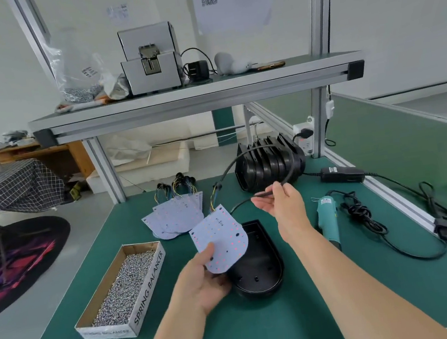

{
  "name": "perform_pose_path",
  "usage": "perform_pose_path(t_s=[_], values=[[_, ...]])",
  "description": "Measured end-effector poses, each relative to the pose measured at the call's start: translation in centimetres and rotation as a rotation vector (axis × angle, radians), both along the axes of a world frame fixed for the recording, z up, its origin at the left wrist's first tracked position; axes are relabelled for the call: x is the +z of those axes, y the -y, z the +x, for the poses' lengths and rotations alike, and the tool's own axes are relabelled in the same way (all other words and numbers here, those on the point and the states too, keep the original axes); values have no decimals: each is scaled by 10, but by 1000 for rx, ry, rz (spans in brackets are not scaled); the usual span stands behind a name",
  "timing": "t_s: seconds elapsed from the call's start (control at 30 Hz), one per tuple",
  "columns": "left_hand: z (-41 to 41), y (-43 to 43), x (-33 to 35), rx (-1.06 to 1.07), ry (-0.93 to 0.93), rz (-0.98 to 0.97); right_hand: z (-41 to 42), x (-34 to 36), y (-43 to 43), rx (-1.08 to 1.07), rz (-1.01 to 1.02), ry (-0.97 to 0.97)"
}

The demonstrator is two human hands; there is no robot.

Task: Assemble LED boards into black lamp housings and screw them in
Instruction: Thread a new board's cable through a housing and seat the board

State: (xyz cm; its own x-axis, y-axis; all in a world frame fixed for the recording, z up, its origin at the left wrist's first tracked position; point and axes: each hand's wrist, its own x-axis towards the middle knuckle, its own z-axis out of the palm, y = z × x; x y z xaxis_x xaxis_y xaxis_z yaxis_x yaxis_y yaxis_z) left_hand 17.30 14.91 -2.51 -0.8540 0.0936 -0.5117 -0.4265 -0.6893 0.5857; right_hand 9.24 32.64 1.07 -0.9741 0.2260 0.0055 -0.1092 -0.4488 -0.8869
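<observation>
My left hand (202, 280) holds a white LED board (221, 240) by its near edge, tilted above an open black lamp housing (260, 264) that lies on the green mat. A black cable (233, 165) runs from the board's far end in a high loop to my right hand (277, 202), which pinches it near its free end. More LED boards (178, 213) with wire bundles lie fanned out behind. A stack of black housings (268, 163) stands at the back. A cardboard box of screws (124, 290) sits at the left.
A teal electric screwdriver (327, 216) lies to the right with its coiled cord and power adapter (342, 175). The bench's aluminium rail (409, 207) runs along the right edge. An overhead shelf (193, 96) carries a screw feeder machine and bags.
</observation>
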Motion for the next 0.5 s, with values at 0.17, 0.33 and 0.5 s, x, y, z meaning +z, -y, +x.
perform_pose_path(t_s=[0.17,0.33,0.5], values=[[0,-5,-8,-32,9,116,2,-20,-12,-34,-172,239],[-4,1,-15,-44,18,145,2,-17,-17,-38,-303,371],[-11,11,-13,-59,-21,119,5,-14,-18,0,-330,429]])
